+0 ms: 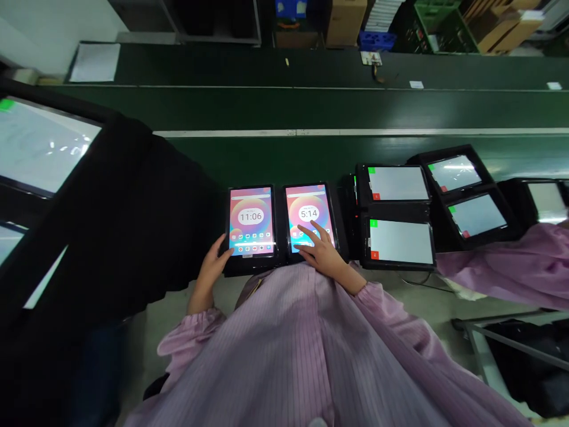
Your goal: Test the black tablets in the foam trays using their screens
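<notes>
Two lit tablets lie side by side in a black holder close to my body. The left tablet point(251, 228) shows 11:06, the right tablet point(311, 207) 5:14, both on pink and blue home screens. My left hand point(212, 265) is at the lower left corner of the left tablet, thumb and forefinger apart, the thumb touching its edge. Over the lower part of the right tablet's screen lies my right hand point(323, 255), fingers spread. Its fingertips cover some of the icons; whether every one touches the glass I cannot tell.
At right, tablets with white screens point(398, 184) rest in stacked black holders, more beyond near another person's pink sleeve point(511, 261). Black cloth point(164, 201) and larger white screens point(44, 148) stand at left. Behind the green belt point(249, 157) are cardboard boxes point(345, 22) and a green crate point(444, 26).
</notes>
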### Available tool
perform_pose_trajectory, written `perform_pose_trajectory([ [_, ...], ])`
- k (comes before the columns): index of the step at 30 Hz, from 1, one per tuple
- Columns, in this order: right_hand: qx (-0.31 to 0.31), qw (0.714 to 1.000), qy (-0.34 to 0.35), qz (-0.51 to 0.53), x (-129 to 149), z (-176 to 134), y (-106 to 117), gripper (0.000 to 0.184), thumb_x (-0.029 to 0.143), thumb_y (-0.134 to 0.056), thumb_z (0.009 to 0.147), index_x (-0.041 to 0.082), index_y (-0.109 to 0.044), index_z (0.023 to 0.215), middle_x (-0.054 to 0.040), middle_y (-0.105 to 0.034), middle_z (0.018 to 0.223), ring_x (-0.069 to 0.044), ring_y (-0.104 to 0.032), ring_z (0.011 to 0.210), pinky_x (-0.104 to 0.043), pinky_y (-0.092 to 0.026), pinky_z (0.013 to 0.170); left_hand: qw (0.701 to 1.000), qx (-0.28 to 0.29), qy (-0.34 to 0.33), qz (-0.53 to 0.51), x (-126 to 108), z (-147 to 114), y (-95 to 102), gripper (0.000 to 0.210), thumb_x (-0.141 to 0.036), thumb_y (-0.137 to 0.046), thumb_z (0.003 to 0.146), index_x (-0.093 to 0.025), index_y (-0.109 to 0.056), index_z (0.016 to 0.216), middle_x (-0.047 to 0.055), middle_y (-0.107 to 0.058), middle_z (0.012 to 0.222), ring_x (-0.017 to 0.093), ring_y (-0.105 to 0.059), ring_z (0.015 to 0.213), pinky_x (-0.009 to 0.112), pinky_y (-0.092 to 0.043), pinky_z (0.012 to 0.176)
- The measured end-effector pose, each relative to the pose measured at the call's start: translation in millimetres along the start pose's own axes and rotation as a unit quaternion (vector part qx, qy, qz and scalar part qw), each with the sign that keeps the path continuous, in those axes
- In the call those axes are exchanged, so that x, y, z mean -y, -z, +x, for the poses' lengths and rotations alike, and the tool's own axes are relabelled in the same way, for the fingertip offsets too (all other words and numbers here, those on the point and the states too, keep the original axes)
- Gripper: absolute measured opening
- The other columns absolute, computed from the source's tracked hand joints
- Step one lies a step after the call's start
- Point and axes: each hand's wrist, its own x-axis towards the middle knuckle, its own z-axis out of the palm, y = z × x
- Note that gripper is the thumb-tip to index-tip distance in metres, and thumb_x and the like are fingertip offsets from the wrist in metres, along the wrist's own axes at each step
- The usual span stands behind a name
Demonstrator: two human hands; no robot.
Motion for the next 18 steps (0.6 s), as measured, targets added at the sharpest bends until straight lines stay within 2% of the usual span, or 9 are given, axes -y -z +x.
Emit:
perform_pose_trajectory([
  [4, -0.007, 1.0, -0.007, 0.001, -0.7, 2.9, -2.9, 0.028, 0.026, -0.058, 0.102, 0.03, -0.084, 0.114, -0.0068, -0.057, 0.158, -0.04, -0.038, 0.155, -0.065, -0.047, 0.117, 1.0, 0.01, -0.013, -0.004, -2.9, 2.4, 1.2, 0.062, -0.028, -0.081, 0.075, -0.022, -0.068, 0.135, 0.012, -0.066, 0.148, 0.035, -0.047, 0.152, 0.052, -0.033, 0.128],
  [8, -0.045, 0.999, -0.021, 0.022, -5.0, -4.1, -1.2, 0.032, 0.025, -0.053, 0.104, 0.03, -0.082, 0.116, -0.0071, -0.061, 0.153, -0.035, -0.042, 0.153, -0.061, -0.049, 0.117, 0.999, 0.006, -0.018, -0.04, -3.0, 5.0, 1.1, 0.057, -0.024, -0.079, 0.074, -0.024, -0.07, 0.13, 0.01, -0.069, 0.144, 0.033, -0.051, 0.149, 0.051, -0.036, 0.127],
  [12, -0.086, 0.995, -0.028, 0.033, -8.6, -11.8, -0.7, 0.035, 0.025, -0.049, 0.106, 0.028, -0.083, 0.113, -0.009, -0.064, 0.148, -0.034, -0.047, 0.149, -0.061, -0.053, 0.114, 0.998, -0.005, -0.008, -0.069, -3.7, 5.7, 3.9, 0.048, -0.025, -0.075, 0.076, -0.024, -0.073, 0.124, 0.01, -0.073, 0.138, 0.032, -0.054, 0.147, 0.05, -0.039, 0.125],
  [18, -0.105, 0.993, -0.032, 0.035, -9.6, -15.2, 0.1, 0.034, 0.026, -0.049, 0.106, 0.027, -0.083, 0.11, -0.0103, -0.067, 0.145, -0.034, -0.05, 0.146, -0.062, -0.053, 0.113, 0.998, -0.001, 0.004, -0.068, -10.1, 3.0, 7.1, 0.044, -0.028, -0.076, 0.075, -0.025, -0.075, 0.119, 0.009, -0.074, 0.136, 0.033, -0.054, 0.146, 0.051, -0.039, 0.125],
])
